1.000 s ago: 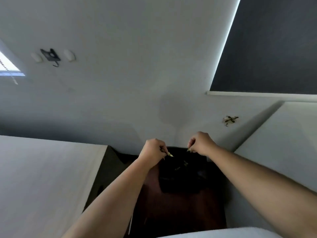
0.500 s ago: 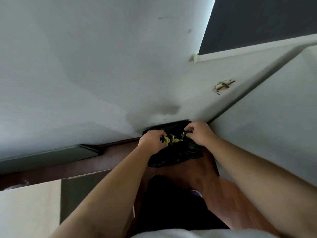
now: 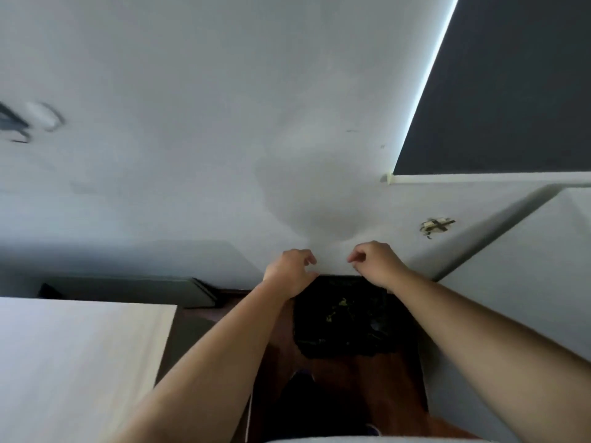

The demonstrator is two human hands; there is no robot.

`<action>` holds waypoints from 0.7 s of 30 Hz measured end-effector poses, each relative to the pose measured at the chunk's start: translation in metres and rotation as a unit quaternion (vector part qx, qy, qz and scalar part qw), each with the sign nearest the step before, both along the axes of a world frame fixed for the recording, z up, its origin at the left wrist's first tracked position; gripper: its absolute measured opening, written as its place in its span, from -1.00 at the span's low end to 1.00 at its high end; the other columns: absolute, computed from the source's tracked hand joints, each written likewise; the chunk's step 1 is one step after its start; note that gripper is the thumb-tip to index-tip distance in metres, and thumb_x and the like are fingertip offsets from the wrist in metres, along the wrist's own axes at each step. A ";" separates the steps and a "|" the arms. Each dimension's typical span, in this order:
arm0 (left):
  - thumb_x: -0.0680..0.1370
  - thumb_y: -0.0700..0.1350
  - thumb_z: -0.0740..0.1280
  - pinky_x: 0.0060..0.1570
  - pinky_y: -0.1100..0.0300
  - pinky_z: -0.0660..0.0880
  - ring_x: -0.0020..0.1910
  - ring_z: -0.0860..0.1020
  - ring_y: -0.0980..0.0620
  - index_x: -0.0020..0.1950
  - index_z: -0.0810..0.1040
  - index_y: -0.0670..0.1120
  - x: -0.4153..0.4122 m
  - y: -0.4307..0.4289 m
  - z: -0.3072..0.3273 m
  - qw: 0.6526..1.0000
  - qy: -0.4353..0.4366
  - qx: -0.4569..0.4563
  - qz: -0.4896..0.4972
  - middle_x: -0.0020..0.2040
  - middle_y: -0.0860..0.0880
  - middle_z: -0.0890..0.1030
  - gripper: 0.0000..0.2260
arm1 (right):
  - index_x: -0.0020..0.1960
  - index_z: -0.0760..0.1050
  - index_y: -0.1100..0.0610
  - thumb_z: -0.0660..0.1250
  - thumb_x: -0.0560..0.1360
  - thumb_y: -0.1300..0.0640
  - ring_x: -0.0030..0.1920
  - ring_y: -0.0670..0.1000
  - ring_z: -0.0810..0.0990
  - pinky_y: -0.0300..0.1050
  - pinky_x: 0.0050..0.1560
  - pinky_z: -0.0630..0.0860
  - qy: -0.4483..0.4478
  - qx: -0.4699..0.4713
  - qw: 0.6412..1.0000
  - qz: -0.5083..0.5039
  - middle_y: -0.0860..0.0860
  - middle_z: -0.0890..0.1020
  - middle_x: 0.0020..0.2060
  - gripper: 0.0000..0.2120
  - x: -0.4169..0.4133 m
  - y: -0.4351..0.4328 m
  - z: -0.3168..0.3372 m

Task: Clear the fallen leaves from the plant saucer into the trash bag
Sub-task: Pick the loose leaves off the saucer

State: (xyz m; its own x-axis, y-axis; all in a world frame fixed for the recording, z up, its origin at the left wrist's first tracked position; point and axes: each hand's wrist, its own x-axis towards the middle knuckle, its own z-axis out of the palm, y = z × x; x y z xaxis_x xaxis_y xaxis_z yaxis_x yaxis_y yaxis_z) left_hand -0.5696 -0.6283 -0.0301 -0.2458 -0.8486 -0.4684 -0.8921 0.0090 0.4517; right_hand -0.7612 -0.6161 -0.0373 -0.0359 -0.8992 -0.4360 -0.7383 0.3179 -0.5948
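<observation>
Left hand [image 3: 289, 271] and right hand [image 3: 375, 263] loosely curled, apparently empty, over trash bag [image 3: 345, 343]; best brush fingertips clean so every leaf lands with the leaves [image 3: 341, 304] inside.

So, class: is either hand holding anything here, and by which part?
Nothing visibly: the left hand and right hand hover with loosely curled, empty fingers above the black plastic trash bag.

Dark wood floor [image 3: 367, 385], with one black bag on it.
The black trash bag [image 3: 348, 337] lies crumpled on the reddish-brown boards at the floor's far edge, against the white wall [image 3: 224, 155]. Its mouth is open upward, with a few yellow-green leaves [image 3: 342, 303] inside.
</observation>
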 end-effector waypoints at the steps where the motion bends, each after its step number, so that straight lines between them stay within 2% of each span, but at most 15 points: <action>1: 0.52 0.00 0.34 0.16 0.05 0.52 0.18 0.55 -0.03 0.19 0.54 0.02 0.007 0.008 0.011 1.000 -0.006 -0.019 0.010 0.22 -0.01 0.57 -0.75 | -0.08 0.64 0.17 0.30 0.45 0.28 0.02 0.09 0.62 -0.14 0.07 0.50 -0.001 -0.011 1.000 0.018 0.11 0.67 -0.02 -0.84 0.008 0.000 0.009; 5: 0.51 0.01 0.30 0.13 0.08 0.49 0.19 0.54 -0.04 0.17 0.55 0.04 0.060 0.062 0.055 0.990 -0.045 -0.090 0.098 0.22 0.03 0.58 -0.75 | -0.05 0.64 0.19 0.32 0.46 0.25 0.05 0.09 0.61 -0.24 0.01 0.42 -0.005 -0.053 0.990 0.133 0.12 0.68 -0.01 -0.86 0.066 0.006 0.049; 9: 0.44 -0.04 0.30 0.15 0.03 0.53 0.16 0.58 -0.10 0.08 0.59 0.00 0.132 0.131 0.081 0.964 -0.060 -0.119 0.231 0.12 -0.06 0.64 -0.76 | -0.07 0.65 0.12 0.35 0.44 0.22 0.02 0.06 0.63 -0.20 0.03 0.46 -0.018 -0.089 0.964 0.249 0.09 0.70 -0.04 -0.88 0.150 0.034 0.080; 14: 0.52 -0.01 0.32 0.11 0.03 0.54 0.12 0.56 -0.10 0.10 0.58 -0.01 0.219 0.238 0.105 0.905 -0.083 -0.142 0.392 0.15 -0.07 0.62 -0.80 | -0.23 0.56 -0.06 0.37 0.44 0.19 -0.11 0.01 0.62 -0.26 -0.11 0.41 -0.029 -0.117 0.902 0.414 0.03 0.69 -0.17 -0.84 0.268 0.104 0.108; 17: 0.51 0.02 0.28 0.06 0.06 0.54 0.12 0.58 -0.08 0.09 0.59 0.04 0.264 0.308 0.112 0.868 -0.111 -0.143 0.462 0.15 -0.03 0.62 -0.80 | -0.12 0.59 -0.02 0.34 0.49 0.13 -0.12 -0.03 0.58 -0.31 -0.26 0.41 -0.033 -0.122 0.863 0.488 -0.04 0.63 -0.15 -0.92 0.330 0.152 0.119; 21: 0.48 -0.01 0.29 0.07 0.11 0.53 0.11 0.59 -0.06 0.05 0.61 0.04 0.316 0.403 0.117 0.822 -0.120 -0.123 0.543 0.10 0.00 0.66 -0.81 | -0.03 0.62 0.07 0.33 0.50 0.18 -0.09 0.02 0.60 -0.24 -0.11 0.47 -0.056 -0.123 0.818 0.558 0.04 0.64 -0.08 -0.89 0.411 0.222 0.121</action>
State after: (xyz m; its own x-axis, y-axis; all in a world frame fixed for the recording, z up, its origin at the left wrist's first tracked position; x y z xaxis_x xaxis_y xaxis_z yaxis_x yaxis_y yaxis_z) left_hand -0.2538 -0.2256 0.0864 0.7939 -0.5824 -0.1747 -0.4969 -0.7870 0.3657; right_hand -0.3501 -0.3936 0.0840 0.8963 -0.4048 -0.1811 -0.4229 -0.6572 -0.6239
